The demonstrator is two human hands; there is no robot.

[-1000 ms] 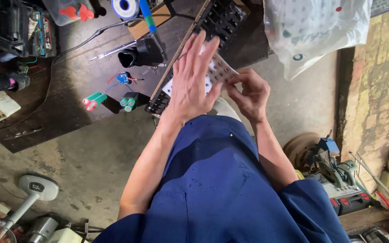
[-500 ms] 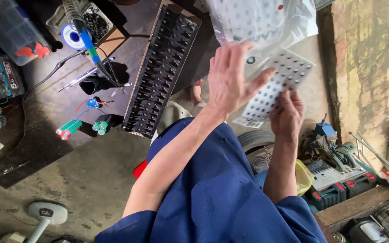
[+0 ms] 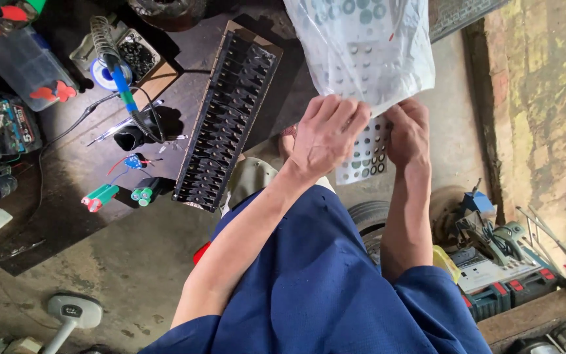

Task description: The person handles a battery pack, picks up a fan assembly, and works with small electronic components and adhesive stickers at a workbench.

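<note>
Perforated white sheet [image 3: 368, 154] pinched between left hand [image 3: 325, 137] and right hand [image 3: 409, 131], its top edge at the mouth of a clear plastic bag [image 3: 361, 49]. Black slotted tray [image 3: 227, 118] lies left on dark board [image 3: 54, 196], near green battery cells [image 3: 99, 196] and soldering iron [image 3: 122, 85].

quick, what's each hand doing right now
Left hand: closed on the mouth of the clear plastic bag, over the white perforated sheet.
Right hand: closed on the same bag and sheet.
</note>
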